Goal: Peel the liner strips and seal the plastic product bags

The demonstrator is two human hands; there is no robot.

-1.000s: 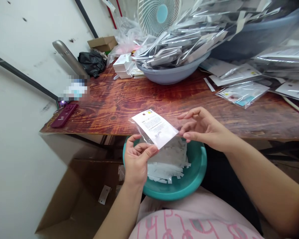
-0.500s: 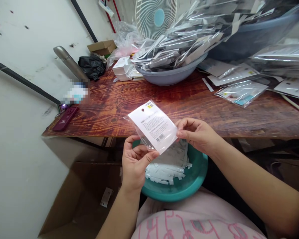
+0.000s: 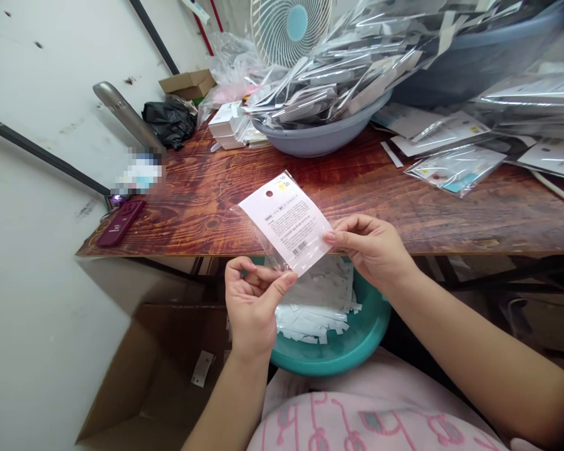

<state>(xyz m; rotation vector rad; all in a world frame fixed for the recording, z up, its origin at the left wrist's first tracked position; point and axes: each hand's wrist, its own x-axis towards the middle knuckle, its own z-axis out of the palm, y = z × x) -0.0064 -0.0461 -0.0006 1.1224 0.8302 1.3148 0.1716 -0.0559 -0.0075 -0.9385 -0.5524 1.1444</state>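
Between my hands is a clear plastic packet (image 3: 289,219) with a white printed card in it, showing a hang hole, small text, a yellow mark and a barcode. My left hand (image 3: 258,307) pinches its lower corner between thumb and fingers. At the right-hand corner, my right hand (image 3: 369,247) grips it with thumb and forefinger. The packet is tilted above the table's front edge. Below it, a green basin (image 3: 366,351) rests by my lap and holds many white strips (image 3: 305,319), partly hidden by the packet and my left hand.
A brown wooden table (image 3: 207,207) spans the view. On it stand a grey-blue basin (image 3: 310,147) heaped with plastic packets, a fan (image 3: 294,31), a maroon phone (image 3: 121,222) and a black bag (image 3: 169,123). Loose packets (image 3: 458,169) lie right. A cardboard box (image 3: 136,382) sits lower left.
The packet has moved slightly up and turned a little flatter to view. Both hands keep hold of its corners; my right thumb has shifted a bit further onto the card.
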